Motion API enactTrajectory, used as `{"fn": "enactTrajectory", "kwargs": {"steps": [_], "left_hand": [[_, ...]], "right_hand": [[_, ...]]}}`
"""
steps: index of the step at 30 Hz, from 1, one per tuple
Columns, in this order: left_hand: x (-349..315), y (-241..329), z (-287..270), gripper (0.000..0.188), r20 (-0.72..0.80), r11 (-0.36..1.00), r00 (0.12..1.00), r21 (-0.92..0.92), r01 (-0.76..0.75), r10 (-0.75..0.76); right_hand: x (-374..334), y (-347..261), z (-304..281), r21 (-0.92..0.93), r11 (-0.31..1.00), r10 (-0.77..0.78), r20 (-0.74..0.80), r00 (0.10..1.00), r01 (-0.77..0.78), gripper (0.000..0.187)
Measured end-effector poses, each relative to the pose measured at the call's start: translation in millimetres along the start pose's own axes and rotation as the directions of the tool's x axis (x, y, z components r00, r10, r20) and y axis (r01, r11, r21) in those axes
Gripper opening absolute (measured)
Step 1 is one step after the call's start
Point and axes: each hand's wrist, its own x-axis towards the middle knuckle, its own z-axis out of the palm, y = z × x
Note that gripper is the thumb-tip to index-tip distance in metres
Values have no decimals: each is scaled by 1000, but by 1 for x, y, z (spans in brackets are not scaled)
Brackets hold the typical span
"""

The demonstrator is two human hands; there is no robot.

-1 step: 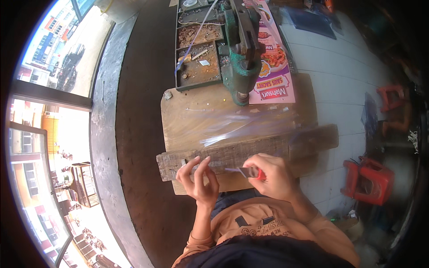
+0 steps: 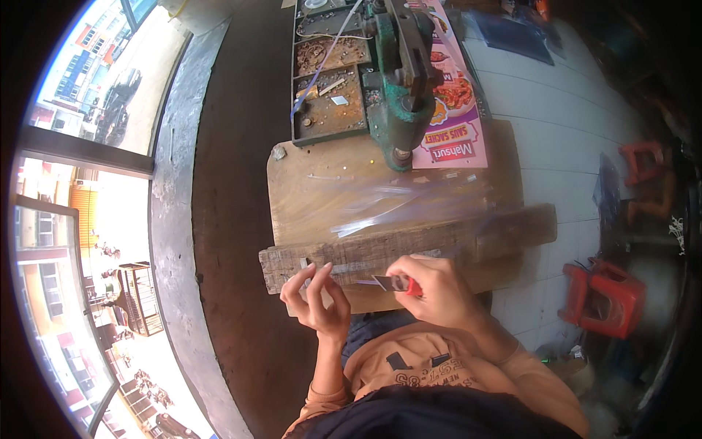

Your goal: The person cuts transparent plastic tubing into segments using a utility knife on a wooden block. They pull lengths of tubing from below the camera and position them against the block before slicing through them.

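A right hand [image 2: 437, 291] grips a red-handled cutter [image 2: 400, 284] by a wooden beam's [image 2: 380, 247] near edge, blade toward the left hand [image 2: 319, 298], whose curled fingers, their hold impossible to tell, a slip could cut.

- Knife blade [image 2: 392, 283], in the right hand [image 2: 437, 290]: smooth metal, dull grey.
- Knife handle [image 2: 414, 287], same hand: red, smooth, plastic by its look.
- Timber beam [image 2: 365, 252], just beyond both hands: rough, scored wood, matt.
- Board [image 2: 307, 201], under the beam: worn wood, smoother.
- Strips [image 2: 363, 224], beyond both hands: clear plastic, glossy.
- Press [image 2: 406, 124], beyond the right hand: metal, worn green paint.
- Printed sheet [image 2: 455, 133], beyond the right hand: smooth; paper or plastic, cannot tell.
- Tray [image 2: 294, 110], beyond the left hand [image 2: 319, 301]: matt, dirty; material unclear.
- Ledge [image 2: 173, 183], left of the left hand: rough, concrete-like.
- Stool [image 2: 616, 296], right of the right hand: red plastic, smooth.
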Motion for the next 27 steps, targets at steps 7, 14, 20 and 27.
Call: {"fn": "enactTrajectory", "kwargs": {"steps": [7,14,20,27], "left_hand": [[-19,-38,-14,23,66,991,997,123,-47,39],[-23,-44,-2,19,-22,994,999,105,-40,42],[-23,-44,-2,16,-8,992,999,117,-47,48],[-23,-43,-2,13,-25,993,999,114,-43,46]], "right_hand": [[34,-3,62,-117,989,93,16,996,-91,21],[41,-6,66,36,994,97,82,992,-100,20],[40,-10,78,-216,971,106,-6,994,-104,19],[42,-7,79,-204,972,114,-13,993,-114,17]]}}
